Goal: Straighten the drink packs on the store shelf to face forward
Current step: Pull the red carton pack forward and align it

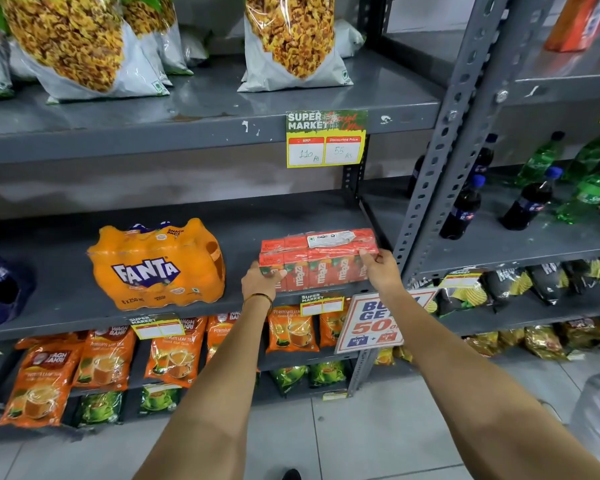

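Maaza pack (321,259) corners hidden, seemingly gripped.

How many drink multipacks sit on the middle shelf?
2: the orange Fanta pack at centre-left, and the red Maaza carton pack to its right, gripped by both hands. None appears hidden.

Grey slotted-angle steel shelving (426,188), paint chipped along the shelf edges. Pale grey tiled floor (378,427) with dark grout lines. Even overhead light, soft glare on the shelf boards.
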A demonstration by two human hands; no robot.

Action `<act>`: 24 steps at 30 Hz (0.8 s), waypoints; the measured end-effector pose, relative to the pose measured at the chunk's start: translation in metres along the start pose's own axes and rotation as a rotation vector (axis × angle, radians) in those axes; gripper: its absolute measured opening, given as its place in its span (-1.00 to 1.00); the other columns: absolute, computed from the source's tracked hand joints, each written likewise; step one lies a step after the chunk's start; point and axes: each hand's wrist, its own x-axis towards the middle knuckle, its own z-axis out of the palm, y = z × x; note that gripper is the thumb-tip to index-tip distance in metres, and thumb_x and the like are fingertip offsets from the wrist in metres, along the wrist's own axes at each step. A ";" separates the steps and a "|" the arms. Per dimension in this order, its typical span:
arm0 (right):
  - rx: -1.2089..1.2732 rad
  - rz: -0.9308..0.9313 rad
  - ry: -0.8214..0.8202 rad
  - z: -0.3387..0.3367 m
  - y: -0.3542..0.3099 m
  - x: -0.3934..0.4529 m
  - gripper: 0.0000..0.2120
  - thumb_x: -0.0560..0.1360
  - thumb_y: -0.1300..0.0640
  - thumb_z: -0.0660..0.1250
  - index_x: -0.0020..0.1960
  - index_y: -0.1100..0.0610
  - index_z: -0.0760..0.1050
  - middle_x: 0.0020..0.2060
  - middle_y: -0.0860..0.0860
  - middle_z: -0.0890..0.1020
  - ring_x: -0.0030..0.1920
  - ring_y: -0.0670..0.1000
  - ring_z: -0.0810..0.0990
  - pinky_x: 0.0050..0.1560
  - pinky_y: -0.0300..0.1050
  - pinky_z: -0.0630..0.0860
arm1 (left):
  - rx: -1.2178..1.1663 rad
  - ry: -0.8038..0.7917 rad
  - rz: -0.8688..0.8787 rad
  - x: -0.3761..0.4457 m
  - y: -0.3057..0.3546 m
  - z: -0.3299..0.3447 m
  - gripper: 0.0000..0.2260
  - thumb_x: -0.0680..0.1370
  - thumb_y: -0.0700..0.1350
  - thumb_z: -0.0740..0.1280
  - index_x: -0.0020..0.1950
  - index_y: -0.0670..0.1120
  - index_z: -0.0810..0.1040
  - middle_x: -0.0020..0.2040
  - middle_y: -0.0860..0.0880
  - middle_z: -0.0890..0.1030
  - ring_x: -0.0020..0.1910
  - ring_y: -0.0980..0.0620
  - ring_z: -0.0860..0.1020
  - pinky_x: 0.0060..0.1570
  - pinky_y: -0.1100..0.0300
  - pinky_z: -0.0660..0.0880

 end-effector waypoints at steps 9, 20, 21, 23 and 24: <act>-0.015 0.030 0.043 0.003 -0.005 -0.006 -0.59 0.58 0.05 0.26 0.34 0.25 0.34 0.24 0.18 0.56 0.23 0.16 0.55 0.14 -0.05 0.47 | 0.034 -0.023 0.030 0.003 0.000 -0.002 -0.60 0.52 -0.06 0.36 0.28 -0.23 0.44 0.27 -0.21 0.56 0.26 -0.19 0.52 0.26 -0.05 0.43; 0.060 0.124 0.114 0.021 -0.009 -0.022 -0.44 0.61 -0.09 0.12 0.47 0.22 0.19 0.40 0.18 0.40 0.39 0.19 0.40 0.29 0.00 0.36 | -0.018 -0.038 -0.032 0.001 -0.011 -0.004 -0.46 0.49 0.00 0.38 0.37 -0.23 0.36 0.31 -0.21 0.52 0.30 -0.21 0.49 0.27 -0.06 0.43; 0.123 0.152 0.165 0.028 -0.009 -0.023 -0.39 0.61 -0.13 0.10 0.51 0.23 0.13 0.45 0.17 0.34 0.43 0.20 0.34 0.37 0.04 0.31 | -0.021 -0.042 -0.043 0.000 -0.016 -0.006 -0.45 0.50 0.01 0.38 0.38 -0.24 0.36 0.32 -0.22 0.52 0.30 -0.21 0.49 0.27 -0.05 0.42; 0.226 0.202 0.278 0.043 -0.012 -0.032 -0.35 0.61 -0.15 0.06 0.53 0.24 0.08 0.47 0.20 0.29 0.45 0.23 0.30 0.44 0.10 0.25 | -0.041 -0.058 -0.044 -0.002 -0.028 -0.012 -0.47 0.51 0.03 0.35 0.35 -0.26 0.38 0.32 -0.24 0.51 0.29 -0.22 0.48 0.25 -0.03 0.41; 0.270 0.216 0.311 0.051 -0.013 -0.037 -0.36 0.61 -0.14 0.06 0.52 0.25 0.09 0.47 0.21 0.30 0.44 0.24 0.31 0.45 0.11 0.25 | -0.067 -0.073 -0.043 -0.005 -0.033 -0.017 -0.46 0.52 0.04 0.33 0.37 -0.26 0.37 0.35 -0.24 0.49 0.32 -0.21 0.46 0.27 -0.01 0.39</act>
